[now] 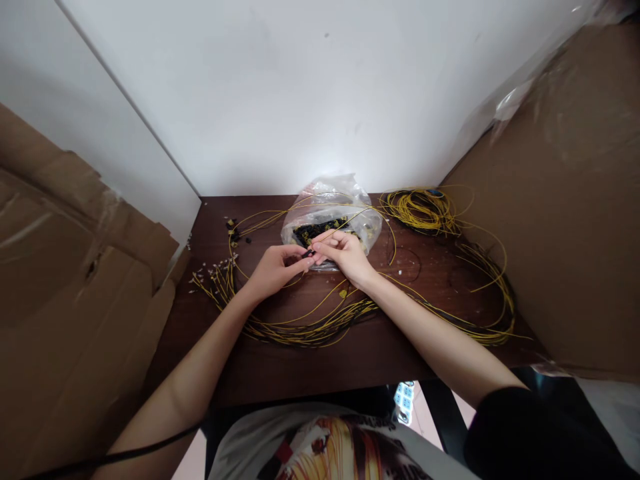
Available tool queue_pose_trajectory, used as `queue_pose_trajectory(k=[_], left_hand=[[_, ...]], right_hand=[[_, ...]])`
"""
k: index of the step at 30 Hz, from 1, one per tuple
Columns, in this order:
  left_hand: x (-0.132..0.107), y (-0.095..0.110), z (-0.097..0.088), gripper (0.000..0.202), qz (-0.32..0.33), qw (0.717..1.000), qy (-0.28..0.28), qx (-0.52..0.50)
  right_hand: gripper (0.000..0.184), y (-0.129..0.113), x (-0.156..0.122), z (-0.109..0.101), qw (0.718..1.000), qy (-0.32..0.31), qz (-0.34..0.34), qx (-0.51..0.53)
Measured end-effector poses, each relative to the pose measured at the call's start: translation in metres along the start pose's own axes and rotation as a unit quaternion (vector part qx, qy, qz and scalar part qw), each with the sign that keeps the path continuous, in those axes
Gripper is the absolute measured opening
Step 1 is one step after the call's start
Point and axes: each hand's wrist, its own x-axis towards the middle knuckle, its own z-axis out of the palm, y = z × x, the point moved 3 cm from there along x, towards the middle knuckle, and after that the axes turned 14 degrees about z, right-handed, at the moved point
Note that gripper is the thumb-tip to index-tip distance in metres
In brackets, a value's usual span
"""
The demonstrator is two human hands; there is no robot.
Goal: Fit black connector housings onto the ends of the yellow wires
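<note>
Over the middle of the table, my left hand [279, 269] pinches a small black connector [307, 254] between thumb and fingers. My right hand [346, 256] meets it there, its thumb and fingers closed on a thin yellow wire [356, 215] at the connector. The wire's exact end is hidden by the fingertips. Just behind both hands lies an open clear plastic bag [327, 186] with many small black and yellow pieces [309, 231] in it. A long bundle of yellow and black wires [305, 335] curves across the table in front of the hands.
A coil of yellow wire [423, 212] lies at the back right. Small black and yellow pieces [233, 230] sit at the back left. Cardboard [75, 293] stands on the left, more cardboard [565, 220] on the right, and a white wall [310, 100] behind the brown table [280, 380].
</note>
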Motion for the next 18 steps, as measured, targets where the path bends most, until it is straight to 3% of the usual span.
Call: queue_pose_trajectory(k=[18], left_hand=[[0.0014,0.0062,-0.0018,0.031,0.025,0.999,-0.014,0.028]], right_hand=[[0.027,0.0032,0.0021,-0.0001,0.999,-0.017,0.003,0.035]])
